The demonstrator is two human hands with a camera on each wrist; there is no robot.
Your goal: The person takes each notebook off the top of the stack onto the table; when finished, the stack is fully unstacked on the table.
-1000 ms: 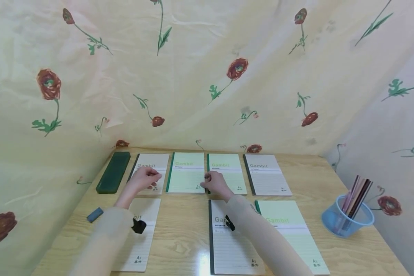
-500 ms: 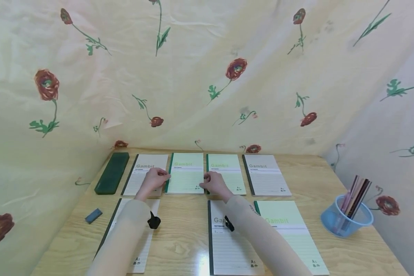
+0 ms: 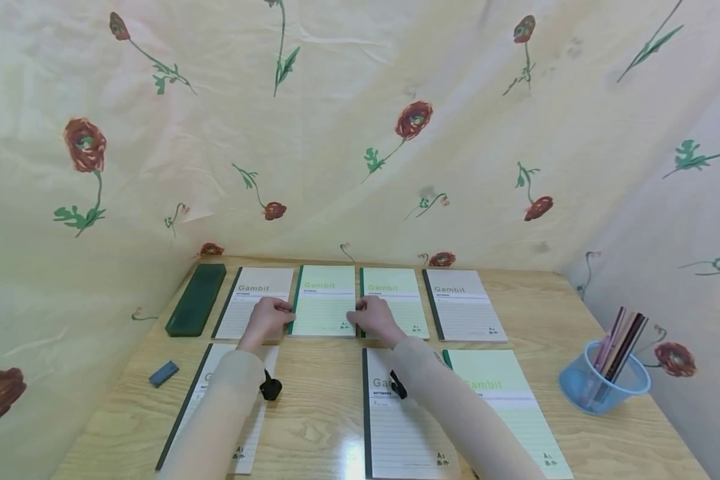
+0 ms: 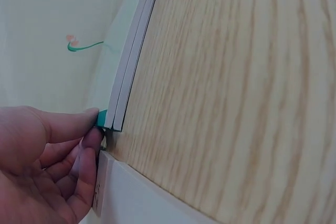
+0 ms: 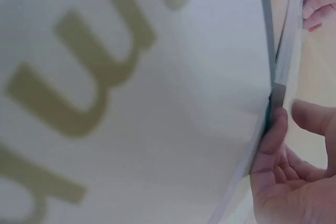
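Note:
A pale green notebook (image 3: 326, 293) with a dark green spine lies in the back row, second from the left, marked "Gambit". My left hand (image 3: 268, 317) pinches its spine at the near left corner between thumb and fingertips. In the left wrist view, the notebook's layered edge (image 4: 131, 61) stands at the left hand (image 4: 50, 163). At its right edge my right hand (image 3: 377, 320) holds the near corner, thumb over the cover. The right wrist view shows the right hand's fingers (image 5: 270, 153) curled by the neighbouring green notebook's spine; a blurred printed cover (image 5: 131, 98) fills the rest.
More notebooks surround it: a grey one (image 3: 465, 303) and a pale green one (image 3: 393, 283) to the right, a grey one (image 3: 264, 277) to the left. Several lie in front under my sleeves. A green case (image 3: 196, 300), a blue eraser (image 3: 165, 374) and a blue pencil cup (image 3: 600, 387) flank them.
My left hand has moved right, from over the left grey notebook to the green notebook's spine, and now pinches it. The right hand has stayed at the right edge.

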